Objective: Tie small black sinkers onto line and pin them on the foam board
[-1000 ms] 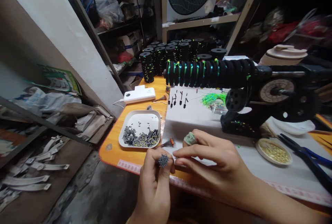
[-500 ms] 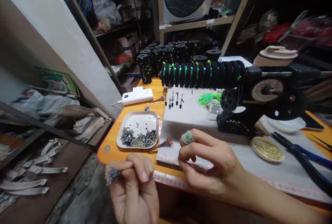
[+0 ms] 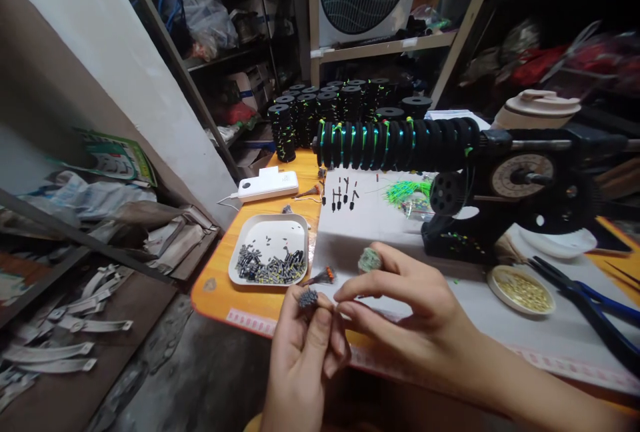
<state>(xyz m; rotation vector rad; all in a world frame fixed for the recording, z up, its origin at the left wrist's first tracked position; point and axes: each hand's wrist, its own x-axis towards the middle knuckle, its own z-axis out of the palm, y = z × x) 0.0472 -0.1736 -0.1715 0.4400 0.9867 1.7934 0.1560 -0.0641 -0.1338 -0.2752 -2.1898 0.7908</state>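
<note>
My left hand point(image 3: 305, 345) is closed in a pinch around a small bundle of thin pieces point(image 3: 308, 297) with dark grey ends, above the table's front edge. Beside it is my right hand point(image 3: 400, 299), its thumb and a finger pinched together close to the left fingertips. A rough grey-green lump point(image 3: 369, 260) sits at its bent index finger; I cannot tell what it is made of. Anything tiny between the fingertips is too small to make out. Just beyond, a white tray point(image 3: 233, 265) holds many small dark grey and yellow cylindrical pieces. A dark tuft with orange ends point(image 3: 327, 275) lies near the tray.
A black winding machine point(image 3: 450, 219) carries a row of black discs point(image 3: 400, 142) wrapped in green and blue strands. Black spools point(image 3: 283, 132) stand behind. Blue-handled pliers point(image 3: 585, 292), a dish of gold bits point(image 3: 523, 289), green strands point(image 3: 407, 192) and a white power bank point(image 3: 267, 187) lie about.
My left hand has moved right and slightly up with its bundle, and is now close to the right fingertips. The right hand stays in nearly the same place, still with the grey-green lump.
</note>
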